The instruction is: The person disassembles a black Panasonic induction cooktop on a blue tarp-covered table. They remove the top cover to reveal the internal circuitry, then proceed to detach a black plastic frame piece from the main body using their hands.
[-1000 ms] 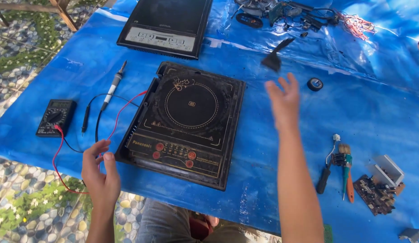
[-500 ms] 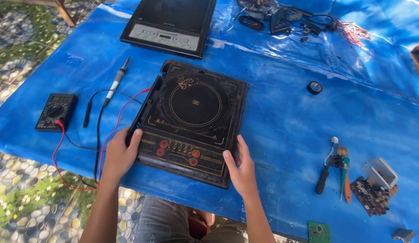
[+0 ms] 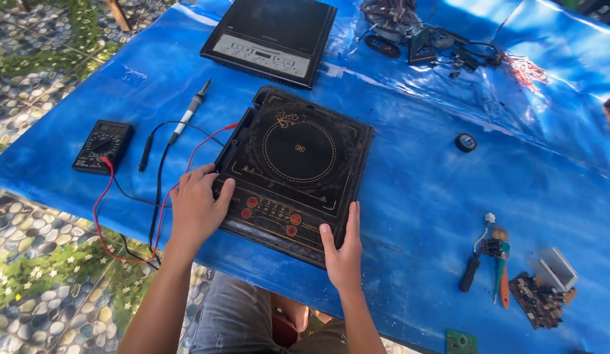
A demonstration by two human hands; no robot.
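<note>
A black induction cooker (image 3: pixel 298 154) with a round ring mark and red buttons lies flat on the blue tarp (image 3: pixel 416 196). My left hand (image 3: pixel 197 206) grips its near left corner, fingers over the edge by the button panel. At the near right corner, my right hand (image 3: pixel 343 249) holds the front edge, thumb on top of the casing. Red and black probe leads (image 3: pixel 164 196) run just left of my left hand.
A black multimeter (image 3: pixel 103 145) and a soldering iron (image 3: pixel 190 111) lie at the left. A second cooker (image 3: pixel 271 38) sits at the back, with tangled wires and parts (image 3: pixel 429 36) to its right. A tape roll (image 3: pixel 466 142), screwdrivers (image 3: pixel 485 262) and a circuit board (image 3: pixel 538 301) lie right.
Both hands came down from mid-air onto the cooker's near corners. My left hand slid further onto the corner, and the camera drew closer.
</note>
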